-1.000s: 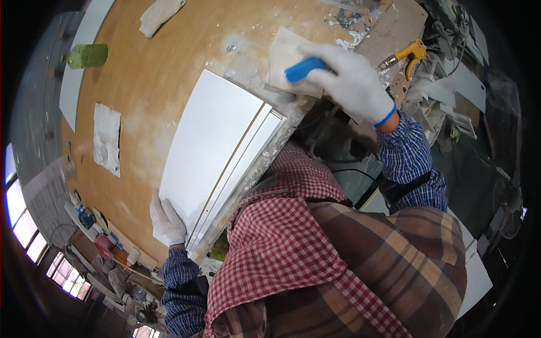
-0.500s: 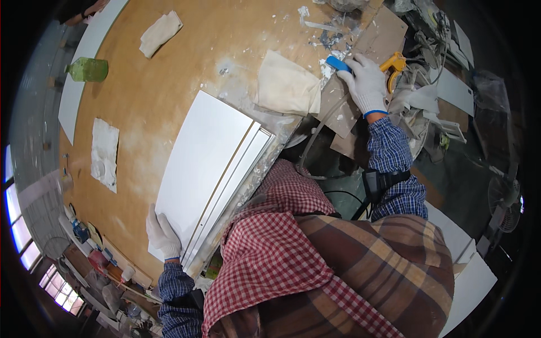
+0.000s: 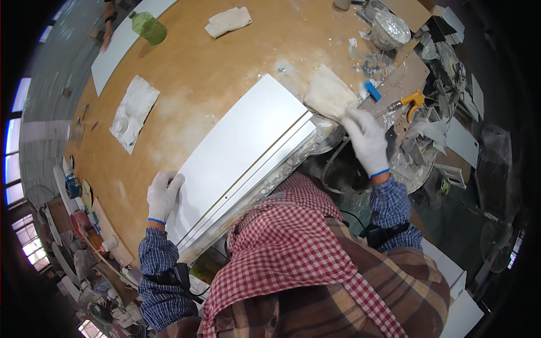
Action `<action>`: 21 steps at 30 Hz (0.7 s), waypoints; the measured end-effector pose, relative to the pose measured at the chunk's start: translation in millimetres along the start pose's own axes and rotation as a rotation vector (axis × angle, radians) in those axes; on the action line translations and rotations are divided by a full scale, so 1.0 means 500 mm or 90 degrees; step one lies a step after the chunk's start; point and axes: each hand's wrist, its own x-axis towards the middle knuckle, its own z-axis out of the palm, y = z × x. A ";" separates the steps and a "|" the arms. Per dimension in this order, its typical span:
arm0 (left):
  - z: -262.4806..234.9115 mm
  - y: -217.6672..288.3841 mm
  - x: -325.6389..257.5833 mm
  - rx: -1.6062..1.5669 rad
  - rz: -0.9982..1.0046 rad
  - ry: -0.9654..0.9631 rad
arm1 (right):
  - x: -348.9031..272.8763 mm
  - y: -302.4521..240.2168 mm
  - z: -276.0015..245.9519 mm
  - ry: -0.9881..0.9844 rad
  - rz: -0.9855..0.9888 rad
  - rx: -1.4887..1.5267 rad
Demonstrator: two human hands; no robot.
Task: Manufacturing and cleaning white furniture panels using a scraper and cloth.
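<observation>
A stack of long white panels (image 3: 242,146) lies slantwise along the near edge of the work table, the top one slightly curved. My left hand (image 3: 162,198), in a white knit glove, grips the left end of the top panel with bent fingers and thumb. The gloved right hand (image 3: 366,141) is beyond the panels' far right end, its fingertips closed at the near corner of a folded cream cloth (image 3: 329,93). A small blue tool (image 3: 372,91) lies apart from that hand, past the cloth; its exact kind is unclear.
A yellow air blow gun (image 3: 414,101) lies among scraps at right. A plastic-wrapped bowl (image 3: 390,29) stands at the far right. Two more cloths, one cream (image 3: 228,21) and one whitish (image 3: 134,112), and a green bottle (image 3: 148,28) are across the table (image 3: 197,73). Another person's hand (image 3: 107,34) shows far left.
My right hand has left the blue tool and come nearer to me, to the cloth's corner. My left hand has gone from lying flat on the panel to gripping its edge. The view has turned.
</observation>
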 end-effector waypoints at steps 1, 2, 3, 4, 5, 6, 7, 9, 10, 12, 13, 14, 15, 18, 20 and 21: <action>-0.007 0.010 0.010 -0.047 -0.046 -0.030 | -0.017 -0.011 0.017 -0.027 0.002 0.013; -0.019 0.012 0.010 -0.046 -0.052 -0.020 | -0.033 -0.025 0.037 -0.041 0.018 0.034; -0.021 0.013 0.019 -0.057 -0.054 -0.043 | -0.046 -0.031 0.047 -0.051 0.039 0.049; -0.025 0.012 0.022 -0.068 -0.057 -0.065 | -0.053 -0.033 0.052 -0.051 0.035 0.049; -0.031 0.005 0.024 -0.068 -0.057 -0.062 | -0.058 -0.031 0.055 -0.053 0.039 0.067; -0.041 -0.009 0.024 -0.086 -0.070 -0.050 | -0.058 -0.025 0.060 -0.056 0.042 0.086; -0.050 -0.018 0.022 -0.105 -0.084 -0.038 | -0.052 -0.010 0.071 -0.056 0.038 0.088; -0.081 0.007 0.014 -0.072 -0.101 -0.037 | -0.027 0.031 0.080 0.001 -0.002 0.020; -0.094 0.022 0.010 -0.038 -0.120 -0.036 | -0.012 0.043 0.074 -0.012 0.013 -0.017; -0.096 0.053 -0.007 -0.050 -0.107 -0.019 | 0.026 0.088 0.076 -0.006 -0.024 -0.077; -0.093 0.062 -0.015 -0.061 -0.097 0.000 | 0.045 0.111 0.075 -0.002 -0.062 -0.135; -0.092 0.057 -0.025 -0.064 -0.095 0.000 | 0.064 0.125 0.071 -0.077 -0.040 -0.171; -0.097 0.052 -0.040 -0.080 -0.096 0.035 | 0.077 0.142 0.075 -0.076 -0.040 -0.169; -0.126 -0.040 -0.112 -0.178 -0.115 0.120 | 0.105 0.158 0.101 -0.165 -0.143 -0.279; -0.152 -0.147 -0.193 -0.318 -0.159 0.189 | 0.120 0.141 0.098 -0.180 -0.181 -0.313; -0.142 -0.191 -0.231 -0.331 -0.174 0.209 | 0.128 0.142 0.086 -0.188 -0.202 -0.358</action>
